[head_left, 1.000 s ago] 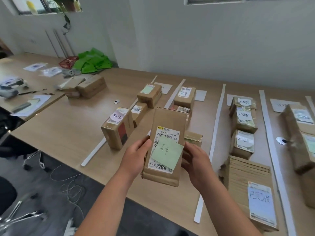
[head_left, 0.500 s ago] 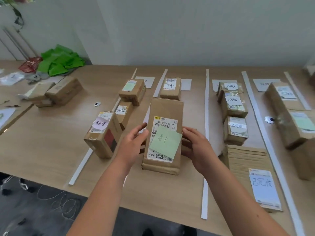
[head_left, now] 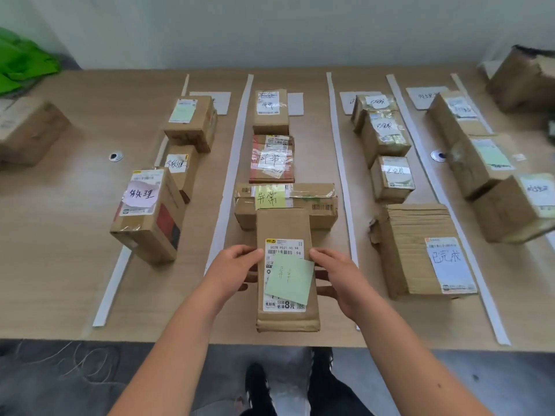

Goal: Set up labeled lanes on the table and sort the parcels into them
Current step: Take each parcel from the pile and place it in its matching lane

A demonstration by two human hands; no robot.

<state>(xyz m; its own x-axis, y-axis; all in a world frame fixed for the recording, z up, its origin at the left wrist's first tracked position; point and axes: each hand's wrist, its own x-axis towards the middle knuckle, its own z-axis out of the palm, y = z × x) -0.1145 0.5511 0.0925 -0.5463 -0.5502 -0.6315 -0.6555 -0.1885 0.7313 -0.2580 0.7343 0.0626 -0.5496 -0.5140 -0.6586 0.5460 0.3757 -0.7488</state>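
A long brown parcel (head_left: 285, 226) with a shipping label and a green sticky note (head_left: 289, 279) lies in the second lane near the table's front edge. My left hand (head_left: 232, 270) grips its left side and my right hand (head_left: 339, 276) grips its right side. Its far end overlaps a wide taped parcel (head_left: 303, 199) with a yellow note. Further back in this lane lie a red-patterned parcel (head_left: 271, 159) and a small brown box (head_left: 270, 111). White paper strips (head_left: 231, 163) divide the table (head_left: 60, 235) into lanes with paper labels at the far end.
The left lane holds three boxes, the nearest (head_left: 147, 214) with a pink note. Lanes to the right hold several labelled boxes and a flat cardboard stack (head_left: 420, 250). Loose boxes sit at far left (head_left: 27, 130) and far right (head_left: 522, 79). A green bag (head_left: 21, 64) lies back left.
Both hands brought the long parcel down from mid-air and forward into the second lane, where it now lies flat. The view turned right and tilted down.
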